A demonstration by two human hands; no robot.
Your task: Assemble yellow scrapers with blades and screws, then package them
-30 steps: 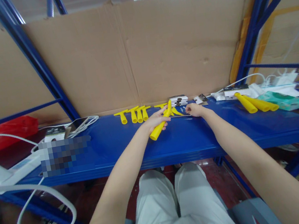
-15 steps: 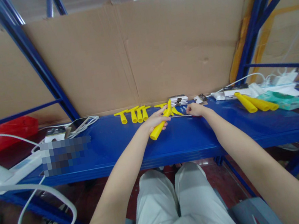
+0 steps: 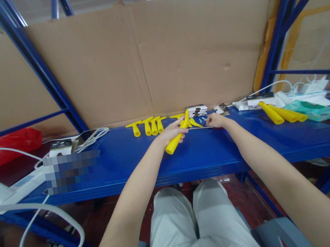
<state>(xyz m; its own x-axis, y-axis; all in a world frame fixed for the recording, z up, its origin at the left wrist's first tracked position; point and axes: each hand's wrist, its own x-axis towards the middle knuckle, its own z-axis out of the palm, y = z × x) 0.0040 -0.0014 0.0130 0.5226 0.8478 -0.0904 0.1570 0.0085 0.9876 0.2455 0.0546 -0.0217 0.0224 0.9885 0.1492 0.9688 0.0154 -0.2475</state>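
- Far to the left of the left fingers, a red bag point(image 3: 21, 140) is lying on the blue bench point(image 3: 118, 166).
- Nearer, but apart from these fingers, four yellow T-shaped pieces point(image 3: 148, 129) are standing or lying in a row along the cardboard point(image 3: 104, 66).
- The left hand point(image 3: 171, 133) is holding the yellow tool point(image 3: 173, 144), with the fingers closing around its handle. By my judgement, the tool is being light and stiff, like hard plastic; its smooth surface may be a little slippery, but probably it is not being fragile. The good place for gripping is the handle just below the head, where the left fingers are wrapping now.
- This tool is showing a plain bright yellow. Its wide round end is pointing down and left from the left fingers, towards the person; its head is rising up and right beyond them.
- Between the two hands, a thin rod point(image 3: 197, 128) is reaching from beside the tool's head towards the right fingers; the view is small here, so I cannot tell what kind of rod it is.
- The right hand point(image 3: 215, 121) is pinching narrowly at the rod's other end.
- Well to the right of these fingers, yellow cones point(image 3: 272, 114) are lying beside a green plastic bag point(image 3: 317, 110).
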